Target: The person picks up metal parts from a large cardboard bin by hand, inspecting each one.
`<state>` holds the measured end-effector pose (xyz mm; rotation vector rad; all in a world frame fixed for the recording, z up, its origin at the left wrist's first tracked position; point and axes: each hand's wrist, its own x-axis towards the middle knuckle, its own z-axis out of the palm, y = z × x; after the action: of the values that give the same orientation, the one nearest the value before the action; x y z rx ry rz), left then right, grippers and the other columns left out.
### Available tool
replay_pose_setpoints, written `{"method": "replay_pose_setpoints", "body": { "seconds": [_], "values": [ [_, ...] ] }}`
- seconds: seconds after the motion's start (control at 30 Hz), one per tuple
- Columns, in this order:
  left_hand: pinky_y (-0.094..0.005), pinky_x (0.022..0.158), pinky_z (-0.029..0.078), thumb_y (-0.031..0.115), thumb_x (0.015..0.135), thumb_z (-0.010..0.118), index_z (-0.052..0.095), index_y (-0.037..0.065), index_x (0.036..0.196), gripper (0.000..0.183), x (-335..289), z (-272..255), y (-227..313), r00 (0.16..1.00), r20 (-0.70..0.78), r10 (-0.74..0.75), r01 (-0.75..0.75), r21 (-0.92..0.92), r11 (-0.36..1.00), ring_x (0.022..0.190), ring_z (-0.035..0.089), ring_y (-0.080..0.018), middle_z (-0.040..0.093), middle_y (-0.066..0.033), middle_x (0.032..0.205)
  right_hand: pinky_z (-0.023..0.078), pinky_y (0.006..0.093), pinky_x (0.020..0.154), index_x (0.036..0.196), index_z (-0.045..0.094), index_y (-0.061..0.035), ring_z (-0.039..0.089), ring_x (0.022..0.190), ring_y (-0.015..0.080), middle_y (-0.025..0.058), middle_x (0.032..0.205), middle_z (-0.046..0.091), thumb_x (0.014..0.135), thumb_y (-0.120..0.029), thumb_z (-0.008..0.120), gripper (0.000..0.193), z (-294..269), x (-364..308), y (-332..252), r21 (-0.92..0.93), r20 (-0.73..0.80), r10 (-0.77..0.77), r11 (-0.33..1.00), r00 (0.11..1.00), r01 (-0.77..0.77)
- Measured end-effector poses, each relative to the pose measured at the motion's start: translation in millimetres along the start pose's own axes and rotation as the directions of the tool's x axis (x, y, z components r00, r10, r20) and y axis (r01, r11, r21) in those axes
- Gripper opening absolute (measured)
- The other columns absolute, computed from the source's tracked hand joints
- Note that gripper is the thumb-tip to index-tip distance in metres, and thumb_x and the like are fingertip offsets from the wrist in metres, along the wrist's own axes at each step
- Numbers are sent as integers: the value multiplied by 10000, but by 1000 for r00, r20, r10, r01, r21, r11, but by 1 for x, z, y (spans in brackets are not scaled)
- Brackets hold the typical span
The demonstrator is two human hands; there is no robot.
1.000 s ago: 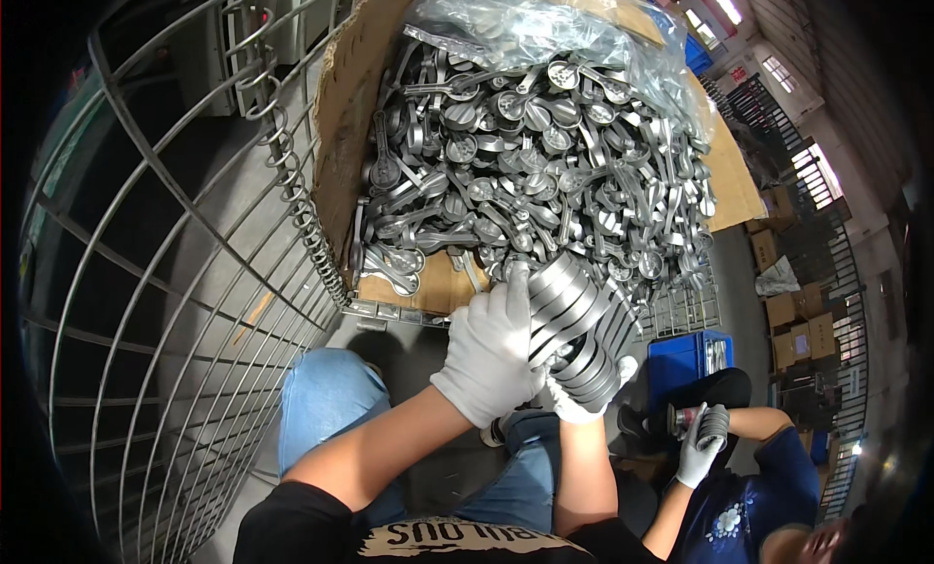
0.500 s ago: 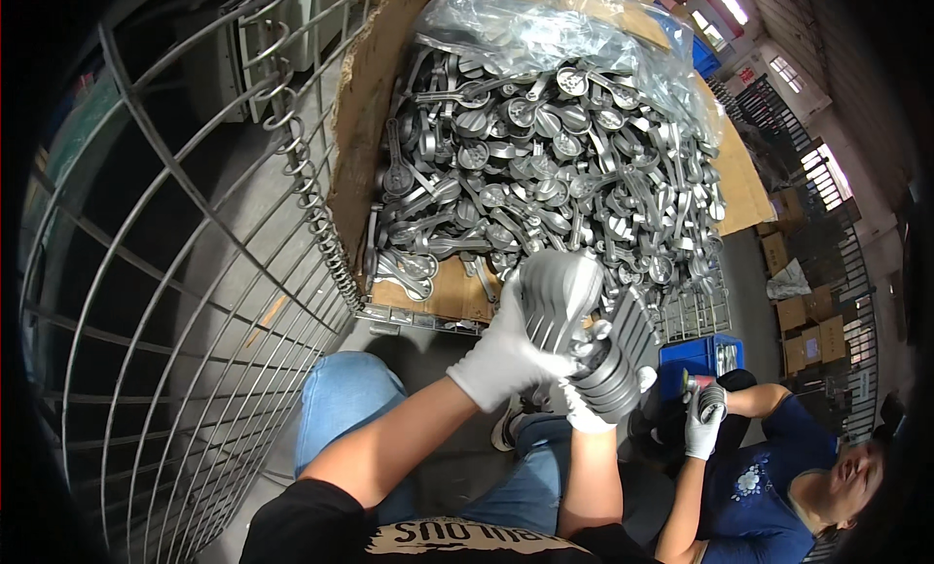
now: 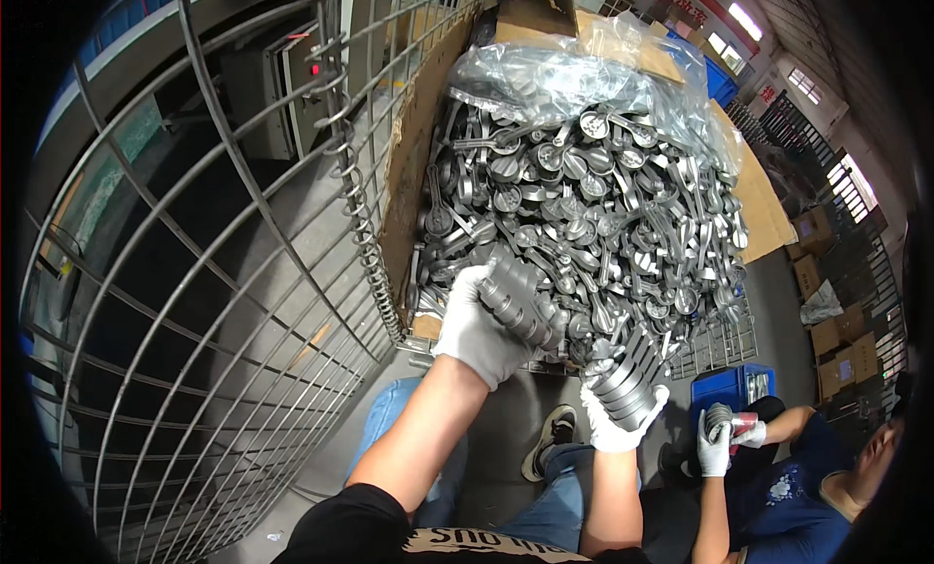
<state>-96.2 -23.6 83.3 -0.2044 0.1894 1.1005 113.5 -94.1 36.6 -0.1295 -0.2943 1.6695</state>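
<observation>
My left hand point(image 3: 474, 333), in a white glove, is closed around a stack of grey metal castings point(image 3: 518, 301) with rounded ends, tilted over the near edge of the pile. Lower and to the right, my gloved right hand point(image 3: 619, 434) grips a second stack of castings point(image 3: 623, 387) from below, their handles pointing away from me. The two stacks are apart. Beyond them lies a big heap of the same spoon-shaped castings point(image 3: 584, 209), each with a round cupped head and a slim handle.
The heap sits in a wire cage lined with cardboard point(image 3: 413, 165), with clear plastic sheeting point(image 3: 555, 73) at the back. Wire mesh point(image 3: 263, 224) rises on the left. A co-worker point(image 3: 778, 496) with white gloves holds castings at the right, near a blue bin point(image 3: 715, 391).
My hands have moved apart: the left stack has turned and shifted left and away, while the right stack stays low at the right. The view has shifted, showing more of the cage's left side.
</observation>
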Motion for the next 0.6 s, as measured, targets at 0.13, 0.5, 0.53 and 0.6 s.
{"method": "replay_pose_setpoints", "body": {
  "seconds": [0.13,0.5,0.53,0.6],
  "values": [
    [-391,689,439,294,775,426,497,117,838,200,-3,3,2,971,228,70,-102,133,986,731,507,-215,513,-51,785,419,428,819,1165,466,-10,499,976,326,177,1141,501,708,-505,569,682,0,-1,1,-151,-67,5,988,998,-15],
    [-455,792,473,334,694,549,429,-31,1200,635,-9,-13,-24,993,120,-6,-36,344,938,838,581,-337,571,-195,966,442,459,783,1186,463,-70,512,958,347,206,1120,505,756,-512,426,617,8,2,-2,-17,-141,17,1000,990,-20],
    [-466,810,472,311,697,548,418,-33,1217,637,-10,-16,-24,985,159,-65,4,362,932,859,581,-348,571,-199,981,446,463,786,1191,452,-60,510,969,348,208,1128,501,748,-499,431,624,8,2,-3,9,-111,35,999,993,-34],
    [-514,878,430,222,684,553,398,-18,1243,628,-12,-24,-25,982,172,-80,4,405,914,942,547,-367,537,-198,1077,453,472,792,1202,432,-41,506,991,349,210,1144,492,731,-473,442,639,7,2,-4,11,-135,26,1000,990,-25]
  ]
}}
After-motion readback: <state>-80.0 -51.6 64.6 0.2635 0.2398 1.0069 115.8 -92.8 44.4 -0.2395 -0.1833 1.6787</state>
